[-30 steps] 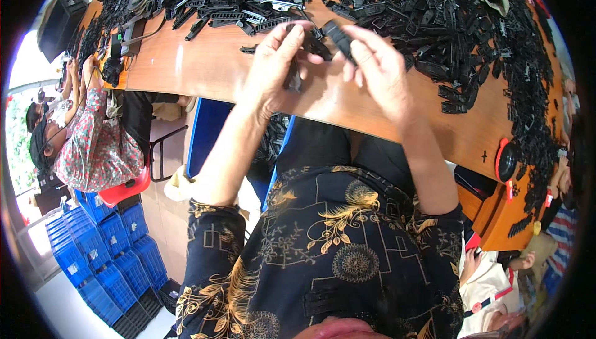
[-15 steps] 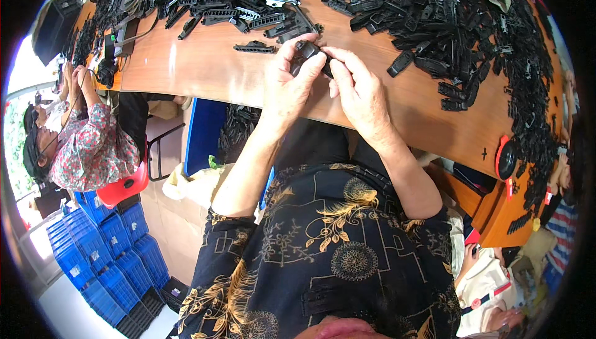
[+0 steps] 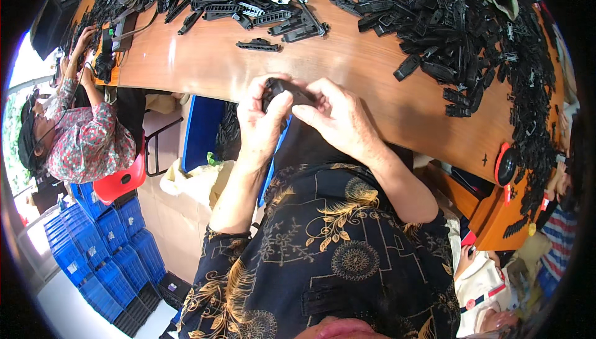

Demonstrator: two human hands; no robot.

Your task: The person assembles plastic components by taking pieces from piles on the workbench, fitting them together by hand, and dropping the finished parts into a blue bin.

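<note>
Between my two hands, at the near edge of the wooden table, is a small black plastic part (image 3: 297, 92). My left hand (image 3: 263, 112) has its fingers wrapped round one end, the thumb pressed along the near side. On the other end, my right hand (image 3: 332, 112) grips with thumb and fingertips. My fingers cover much of the part, so its exact kind is unclear. Beyond my hands a single long black plastic piece (image 3: 257, 45) lies apart on the table.
Heaps of black plastic parts (image 3: 434, 22) cover the table's (image 3: 186, 59) far and right sides. A round black object with a red rim (image 3: 506, 164) sits at the right edge. At left are a blue bin (image 3: 203, 134), stacked blue crates (image 3: 99, 246) and a seated co-worker (image 3: 93, 140).
Both hands have drawn nearer to my body and slightly left, carrying the black part to the table's near edge. The co-worker at left has raised one arm towards the table.
</note>
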